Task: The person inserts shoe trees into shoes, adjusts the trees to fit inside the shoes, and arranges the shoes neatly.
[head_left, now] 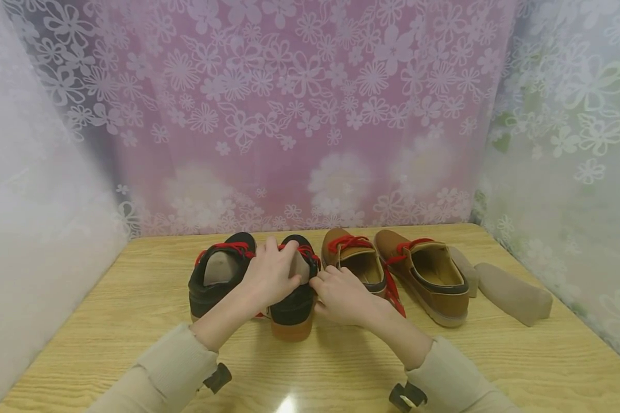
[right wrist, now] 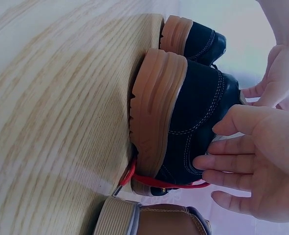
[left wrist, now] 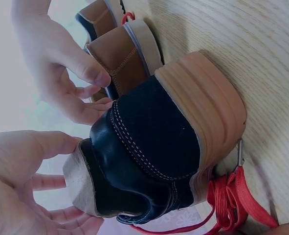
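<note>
Beige rounded fabric insert (head_left: pixel 300 268) in black leather shoe (head_left: pixel 291 308): your left hand (head_left: pixel 270 274) pinches it; brace shoe's side with your loose-fingered right hand (head_left: pixel 343 295), keep insert straight.

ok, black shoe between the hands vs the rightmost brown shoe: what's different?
Contents: the black shoe has a beige insert in its opening; the brown shoe shows its lining, no insert visible.
Pose: the black shoe points almost straight away in the head view; the brown shoe angles, toe leftward.
Contact: the left hand holds the black shoe's insert; neither hand touches the brown shoe.
Both have red laces.
</note>
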Demonstrator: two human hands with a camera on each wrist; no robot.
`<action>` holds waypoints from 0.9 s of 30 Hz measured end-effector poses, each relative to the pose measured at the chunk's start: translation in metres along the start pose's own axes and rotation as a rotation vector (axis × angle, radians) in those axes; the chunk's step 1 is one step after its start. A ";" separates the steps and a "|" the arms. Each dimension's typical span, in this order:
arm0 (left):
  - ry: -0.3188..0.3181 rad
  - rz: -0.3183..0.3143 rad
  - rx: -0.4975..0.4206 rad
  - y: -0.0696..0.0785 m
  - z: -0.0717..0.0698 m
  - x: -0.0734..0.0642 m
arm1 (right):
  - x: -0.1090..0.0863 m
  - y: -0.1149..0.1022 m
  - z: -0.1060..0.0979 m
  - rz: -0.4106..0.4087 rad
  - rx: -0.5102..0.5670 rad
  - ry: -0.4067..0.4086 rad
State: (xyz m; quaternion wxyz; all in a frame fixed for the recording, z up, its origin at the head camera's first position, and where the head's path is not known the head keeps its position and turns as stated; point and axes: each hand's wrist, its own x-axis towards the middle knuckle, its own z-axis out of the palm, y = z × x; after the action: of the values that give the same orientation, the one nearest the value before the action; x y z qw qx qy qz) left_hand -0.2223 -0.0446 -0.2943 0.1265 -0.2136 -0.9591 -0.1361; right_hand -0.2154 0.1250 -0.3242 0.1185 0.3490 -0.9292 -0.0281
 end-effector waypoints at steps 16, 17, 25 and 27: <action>0.037 0.025 0.022 -0.002 0.010 0.003 | 0.000 -0.001 -0.001 0.012 0.006 -0.017; 0.043 0.028 0.026 -0.003 0.011 0.003 | 0.000 -0.001 -0.001 0.013 0.006 -0.017; 0.057 0.032 0.038 -0.003 0.015 0.004 | 0.001 -0.001 0.000 0.017 0.011 -0.016; 0.056 0.029 0.041 -0.003 0.015 0.005 | 0.001 -0.001 0.000 0.019 0.008 -0.018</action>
State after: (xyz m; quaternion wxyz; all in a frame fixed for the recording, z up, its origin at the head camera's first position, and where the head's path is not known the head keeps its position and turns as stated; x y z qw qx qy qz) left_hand -0.2306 -0.0407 -0.3075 0.1597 -0.2209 -0.9545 -0.1207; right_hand -0.2154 0.1236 -0.3243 0.1092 0.3404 -0.9335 -0.0263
